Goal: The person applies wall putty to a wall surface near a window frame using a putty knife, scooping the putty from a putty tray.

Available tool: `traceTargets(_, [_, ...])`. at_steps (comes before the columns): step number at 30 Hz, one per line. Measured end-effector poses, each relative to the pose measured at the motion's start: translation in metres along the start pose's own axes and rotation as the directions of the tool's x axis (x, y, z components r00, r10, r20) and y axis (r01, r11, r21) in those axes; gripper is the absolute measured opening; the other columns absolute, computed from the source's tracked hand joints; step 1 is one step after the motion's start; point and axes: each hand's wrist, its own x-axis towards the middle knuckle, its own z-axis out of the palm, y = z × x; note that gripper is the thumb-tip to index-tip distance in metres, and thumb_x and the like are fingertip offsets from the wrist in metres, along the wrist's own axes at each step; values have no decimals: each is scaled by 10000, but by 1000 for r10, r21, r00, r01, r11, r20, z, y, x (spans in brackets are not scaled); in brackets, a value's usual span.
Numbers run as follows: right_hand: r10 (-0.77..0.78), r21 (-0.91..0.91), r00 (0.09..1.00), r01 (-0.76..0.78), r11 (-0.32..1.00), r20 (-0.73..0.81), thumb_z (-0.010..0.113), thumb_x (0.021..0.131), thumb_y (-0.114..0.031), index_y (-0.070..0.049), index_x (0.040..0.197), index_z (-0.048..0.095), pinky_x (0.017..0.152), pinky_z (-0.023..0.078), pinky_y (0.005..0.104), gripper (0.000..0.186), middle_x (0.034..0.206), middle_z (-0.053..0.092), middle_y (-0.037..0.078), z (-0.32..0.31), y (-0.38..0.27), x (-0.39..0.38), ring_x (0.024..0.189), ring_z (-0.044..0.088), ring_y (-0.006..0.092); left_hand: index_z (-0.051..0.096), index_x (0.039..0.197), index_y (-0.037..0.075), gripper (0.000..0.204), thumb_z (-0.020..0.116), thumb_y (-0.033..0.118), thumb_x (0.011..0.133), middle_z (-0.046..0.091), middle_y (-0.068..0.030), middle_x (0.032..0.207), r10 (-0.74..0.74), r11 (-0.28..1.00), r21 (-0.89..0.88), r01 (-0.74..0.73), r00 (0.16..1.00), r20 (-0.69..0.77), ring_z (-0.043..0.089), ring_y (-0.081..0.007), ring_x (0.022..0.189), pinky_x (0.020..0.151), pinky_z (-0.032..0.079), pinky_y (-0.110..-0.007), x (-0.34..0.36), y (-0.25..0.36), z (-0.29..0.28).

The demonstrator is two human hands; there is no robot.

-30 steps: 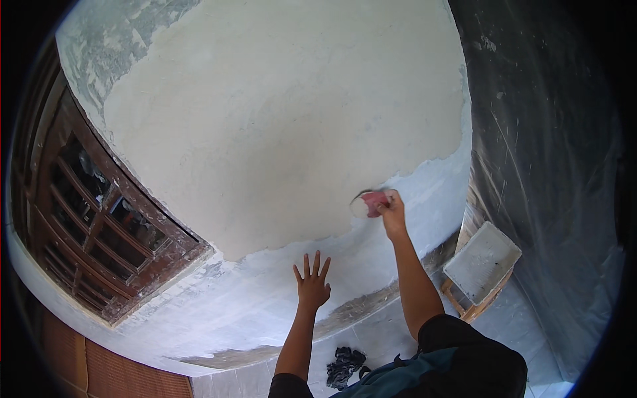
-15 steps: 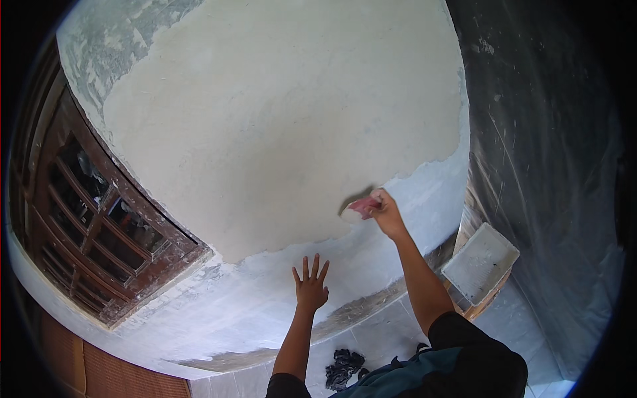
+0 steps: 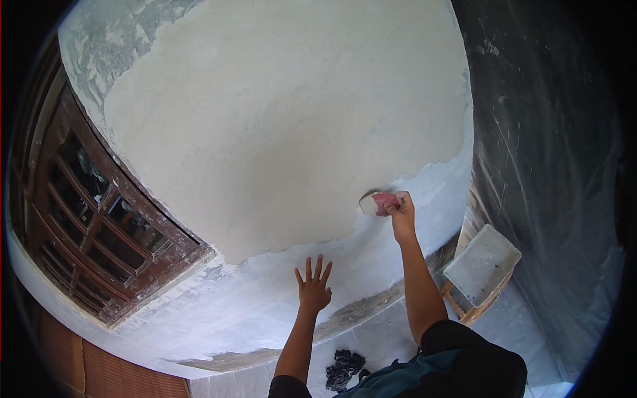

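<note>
Right hand [image 3: 404, 209] pinching red putty scraper [image 3: 383, 203] at its 3 o'clock end; putty-loaded edge juts to 9 o'clock, by beige coat's [image 3: 279, 152] lower border. Left hand [image 3: 314, 292] at 7–8 o'clock, fingers spread over white wall [image 3: 259, 292].

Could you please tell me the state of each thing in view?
Wall: partly coated beige, whitish below
Red-and-white tool: held at the wall
Right hand: closed on the tool
Left hand: open, spread
White tray: smeared inside
Brown window frame: stained whitish
Black bundle: crumpled
Plastic sheet: hanging, creased
</note>
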Motion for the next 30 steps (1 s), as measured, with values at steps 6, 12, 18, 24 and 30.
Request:
traceTargets(6, [6,-19,980,-2,1000,199,527,799,171,-60,948,457,801,453,237,284,902,521,9,37,9,-31,894,535,92,244,1481,285,898,686,277,699,97,-60,1575,-3,1000,22,3,1000,13,28,-344,1444,1085,31,-658,3,-1,3])
traceTargets(12, [-79,-34,997,79,996,16,534,815,151,-47,978,476,790,477,251,263,959,579,44,26,31,-13,884,569,112,249,1479,282,894,686,280,700,98,-65,1574,18,1000,25,-18,1000,-4,31,-349,1443,1084,34,-661,2,-4,4])
traceTargets(18, [-63,52,998,64,997,-21,541,804,155,-53,975,478,773,479,255,277,941,570,39,17,18,-13,859,570,120,250,1479,281,892,684,274,699,98,-59,1574,26,999,21,-27,1000,13,43,-345,1442,1081,62,-666,3,-4,4])
traceTargets(24, [-42,37,997,45,998,-65,549,799,149,-54,967,478,770,451,243,272,921,563,26,11,16,-4,844,549,103,207,1492,268,885,663,310,735,46,-84,1577,43,997,69,-46,998,50,-25,-378,1437,1066,16,-688,4,-8,8])
traceTargets(30, [-130,-117,991,131,984,17,541,810,144,-52,973,468,780,465,256,265,940,563,41,5,23,0,866,566,119,216,1489,266,879,662,304,733,61,-80,1576,44,997,64,-46,999,22,-11,-375,1438,1065,18,-689,6,-5,7])
